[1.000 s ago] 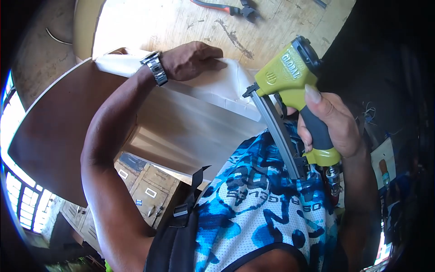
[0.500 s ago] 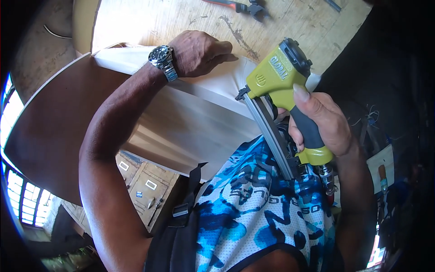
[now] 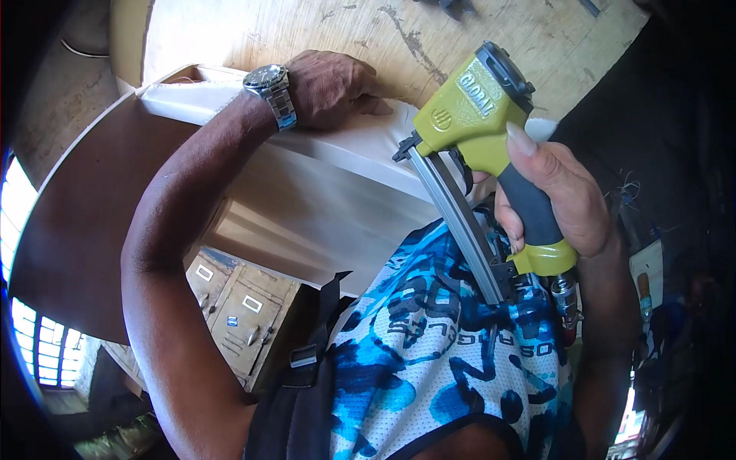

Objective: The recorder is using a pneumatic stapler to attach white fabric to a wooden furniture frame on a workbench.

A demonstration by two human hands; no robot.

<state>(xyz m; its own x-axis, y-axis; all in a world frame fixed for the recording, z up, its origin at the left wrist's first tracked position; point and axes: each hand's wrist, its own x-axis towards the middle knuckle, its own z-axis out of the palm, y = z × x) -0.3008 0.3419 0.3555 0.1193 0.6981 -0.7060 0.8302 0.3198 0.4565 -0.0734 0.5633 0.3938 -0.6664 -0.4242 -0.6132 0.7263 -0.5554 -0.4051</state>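
My right hand (image 3: 567, 195) is wrapped around the black grip of a yellow-green pneumatic staple gun (image 3: 469, 111). The gun's metal magazine slants down toward my shirt, and its nose is beside the white fabric (image 3: 395, 138), apparently just above it. That fabric covers the long edge of a box-like wooden frame. My left hand (image 3: 333, 88), with a watch on the wrist, lies on the covered edge. Its fingers are curled and closed against the cloth, with the fingertips partly hidden. A curved brown panel (image 3: 92, 215) forms the frame's left end.
Behind the frame is a worn plywood table top (image 3: 307, 27), with a tool (image 3: 452, 6) cut off at the top edge. An air fitting (image 3: 563, 295) hangs from the gun's handle. Below left, a wooden surface (image 3: 238, 307) bears several small items.
The view has shifted slightly, so the tool on the table slides toward the top edge. My left hand has moved a little left along the fabric. The staple gun stays in my right hand.
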